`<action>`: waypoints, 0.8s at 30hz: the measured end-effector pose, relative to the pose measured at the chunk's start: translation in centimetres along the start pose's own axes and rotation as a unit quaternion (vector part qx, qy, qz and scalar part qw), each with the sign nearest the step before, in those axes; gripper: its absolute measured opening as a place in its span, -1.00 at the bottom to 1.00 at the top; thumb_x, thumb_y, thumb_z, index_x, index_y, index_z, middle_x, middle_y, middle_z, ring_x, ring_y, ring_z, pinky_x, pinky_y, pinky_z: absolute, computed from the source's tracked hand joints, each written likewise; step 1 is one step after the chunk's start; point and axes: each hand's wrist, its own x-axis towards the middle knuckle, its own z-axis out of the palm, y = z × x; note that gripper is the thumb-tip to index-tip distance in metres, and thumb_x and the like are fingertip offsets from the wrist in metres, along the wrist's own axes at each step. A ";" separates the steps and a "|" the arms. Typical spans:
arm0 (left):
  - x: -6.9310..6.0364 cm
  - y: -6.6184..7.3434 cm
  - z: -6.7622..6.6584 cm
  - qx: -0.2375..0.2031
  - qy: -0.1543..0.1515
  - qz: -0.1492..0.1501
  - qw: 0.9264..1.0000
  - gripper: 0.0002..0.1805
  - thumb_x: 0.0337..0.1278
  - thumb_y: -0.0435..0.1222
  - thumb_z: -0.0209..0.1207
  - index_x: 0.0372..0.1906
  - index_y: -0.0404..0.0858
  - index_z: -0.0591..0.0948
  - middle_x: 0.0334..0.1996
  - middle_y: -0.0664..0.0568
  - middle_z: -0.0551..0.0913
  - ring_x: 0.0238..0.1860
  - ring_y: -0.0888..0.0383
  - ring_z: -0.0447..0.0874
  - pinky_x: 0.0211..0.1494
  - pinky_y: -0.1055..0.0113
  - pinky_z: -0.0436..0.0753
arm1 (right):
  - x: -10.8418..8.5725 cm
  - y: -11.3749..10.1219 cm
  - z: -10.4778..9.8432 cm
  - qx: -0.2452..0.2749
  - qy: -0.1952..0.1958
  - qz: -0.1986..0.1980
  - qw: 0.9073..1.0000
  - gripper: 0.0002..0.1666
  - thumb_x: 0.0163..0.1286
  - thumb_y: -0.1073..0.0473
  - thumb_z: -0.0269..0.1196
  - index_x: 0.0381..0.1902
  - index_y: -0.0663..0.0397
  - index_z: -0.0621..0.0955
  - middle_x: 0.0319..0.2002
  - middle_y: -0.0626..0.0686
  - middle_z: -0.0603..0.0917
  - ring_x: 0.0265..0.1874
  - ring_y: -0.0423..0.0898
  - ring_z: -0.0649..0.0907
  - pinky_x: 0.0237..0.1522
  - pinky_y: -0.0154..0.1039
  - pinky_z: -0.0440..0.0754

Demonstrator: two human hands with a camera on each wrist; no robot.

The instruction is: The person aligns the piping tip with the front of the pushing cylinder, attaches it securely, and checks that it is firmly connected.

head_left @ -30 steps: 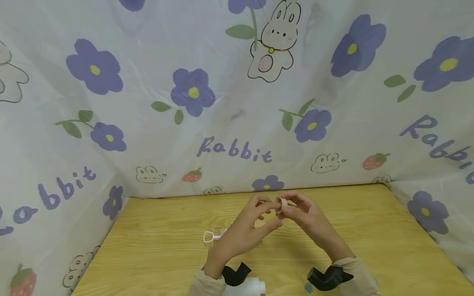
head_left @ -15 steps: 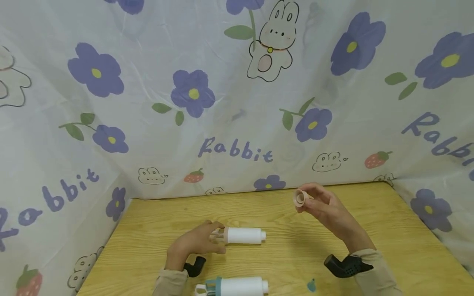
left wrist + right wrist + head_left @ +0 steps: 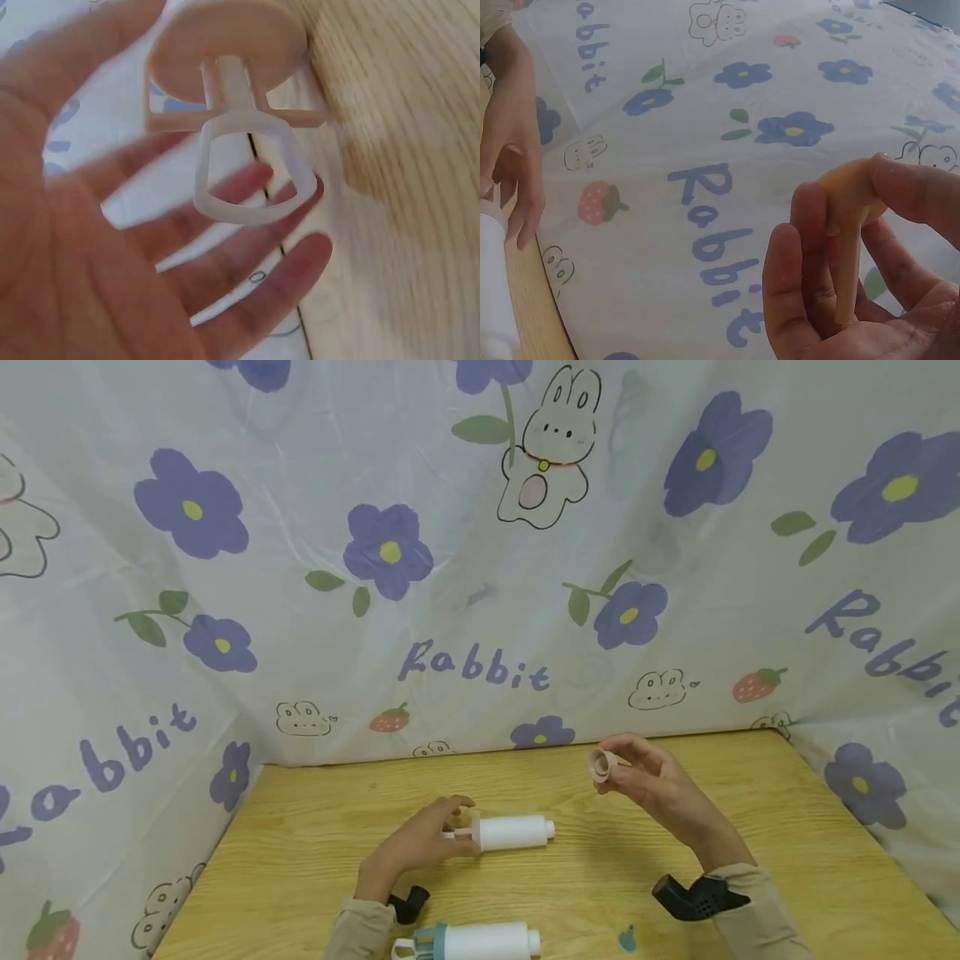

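My left hand [image 3: 420, 842] pinches the peach collar end of a white cylinder [image 3: 516, 832], its thumb and index finger around the collar. In the left wrist view the round peach flange [image 3: 232, 45] and a white ring handle [image 3: 202, 172] show in front of the palm, the other fingers spread behind them. My right hand [image 3: 667, 789], held higher over the table, grips a small peach funnel-shaped piece [image 3: 600, 766] with its wide mouth turned left. Its narrow stem [image 3: 847, 270] points down to the palm in the right wrist view.
A second white cylinder [image 3: 491, 941] with a teal collar [image 3: 431, 942] and ring handle lies at the table's near edge. A small teal piece [image 3: 627, 938] lies right of it. A patterned cloth [image 3: 480, 610] stands behind the wooden table [image 3: 315, 827] and along its sides.
The hands were together at the peach piece, then parted; the left moved down and left to the cylinder. It has since taken hold, and the cylinder has shifted slightly right.
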 end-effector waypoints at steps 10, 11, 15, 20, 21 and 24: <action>0.6 -0.3 0.5 0.026 0.014 0.036 0.999 -0.48 0.11 -0.15 0.40 0.18 -0.17 0.58 -0.07 0.07 0.64 -0.06 0.12 0.59 -0.04 0.22 0.66 | 0.0 0.2 0.0 -0.048 0.009 0.024 0.998 -0.63 0.56 0.39 -0.02 0.20 -0.01 0.50 0.03 -0.06 0.56 -0.04 -0.16 0.66 0.09 -0.21 0.65; 0.5 -0.2 0.1 0.022 0.021 0.042 0.999 -0.49 0.11 -0.16 0.40 0.17 -0.17 0.59 -0.07 0.06 0.64 -0.05 0.11 0.58 -0.04 0.21 0.66 | -0.1 0.1 0.0 -0.058 0.013 0.026 0.998 -0.64 0.56 0.38 -0.01 0.20 0.00 0.50 0.03 -0.06 0.56 -0.05 -0.16 0.66 0.09 -0.20 0.65; -0.5 0.8 -1.7 0.012 0.060 0.060 0.996 -0.54 0.14 -0.17 0.38 0.15 -0.10 0.59 0.00 0.06 0.60 0.01 0.09 0.56 0.04 0.13 0.64 | -0.2 0.3 0.0 -0.090 0.027 0.043 0.995 -0.68 0.55 0.35 0.03 0.19 0.07 0.50 0.03 -0.03 0.57 -0.06 -0.14 0.67 0.07 -0.15 0.67; -2.5 2.9 -3.5 -0.002 0.121 0.098 0.988 -0.49 0.14 -0.15 0.40 0.20 -0.01 0.55 0.09 0.08 0.60 0.06 0.08 0.59 0.15 0.07 0.62 | 0.0 0.9 0.5 -0.160 0.055 0.086 0.982 -0.63 0.51 0.27 0.15 0.22 0.18 0.46 0.06 0.05 0.58 -0.06 -0.18 0.70 0.05 -0.19 0.68; -2.8 3.4 -3.6 -0.011 0.130 0.105 0.986 -0.49 0.14 -0.15 0.40 0.20 0.00 0.54 0.11 0.09 0.60 0.08 0.07 0.59 0.17 0.06 0.62 | 0.1 1.0 0.8 -0.179 0.060 0.089 0.978 -0.62 0.50 0.25 0.17 0.23 0.19 0.46 0.09 0.10 0.57 -0.05 -0.19 0.70 0.05 -0.21 0.68; -3.8 4.8 -3.8 -0.034 0.144 0.133 0.980 -0.49 0.15 -0.14 0.40 0.21 0.01 0.54 0.13 0.09 0.60 0.09 0.06 0.61 0.20 0.07 0.63 | 0.3 1.1 2.0 -0.232 0.064 0.078 0.967 -0.60 0.48 0.24 0.20 0.22 0.19 0.47 0.14 0.24 0.53 -0.02 -0.24 0.69 0.03 -0.25 0.68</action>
